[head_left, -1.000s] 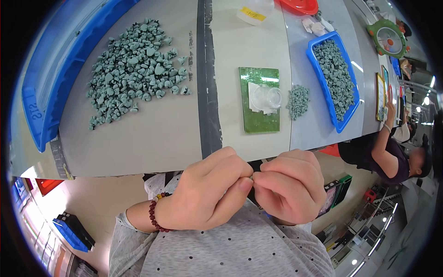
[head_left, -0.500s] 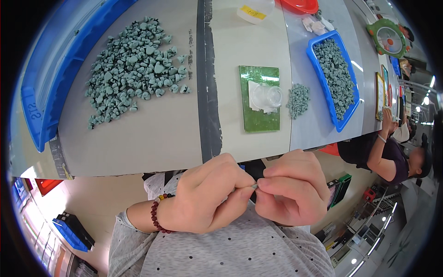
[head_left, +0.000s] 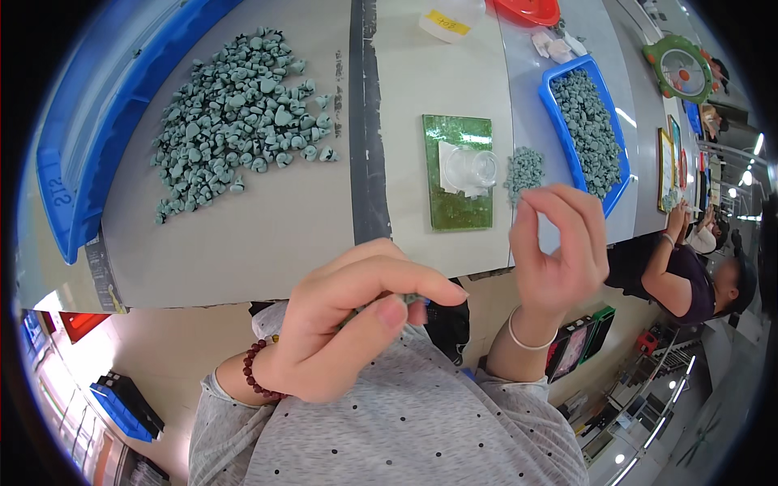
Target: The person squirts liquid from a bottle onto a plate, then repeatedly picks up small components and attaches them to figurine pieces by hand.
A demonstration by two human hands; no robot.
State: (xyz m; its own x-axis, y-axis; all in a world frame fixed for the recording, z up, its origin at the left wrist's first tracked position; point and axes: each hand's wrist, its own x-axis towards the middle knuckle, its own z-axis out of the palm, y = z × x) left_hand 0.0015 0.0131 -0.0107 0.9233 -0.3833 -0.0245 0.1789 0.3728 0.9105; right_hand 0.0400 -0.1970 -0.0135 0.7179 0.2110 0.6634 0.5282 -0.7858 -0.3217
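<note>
Just off the bench's (head_left: 267,263) near edge, the left hand (head_left: 348,320) curls around green stone-like pieces (head_left: 411,298), likely preventing spills; the right hand (head_left: 563,251) pinches near the small pile (head_left: 525,166), any held piece indiscernible.

Right grip (head_left: 561,253) parted from left grip (head_left: 344,316), now near small green pile (head_left: 527,166); left forefinger (head_left: 425,280) straightened.

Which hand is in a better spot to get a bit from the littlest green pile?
Probably the right hand: its fingertips are close to the small green pile. The left hand is farther away, and green bits show behind its thumb, so it looks busy.
</note>
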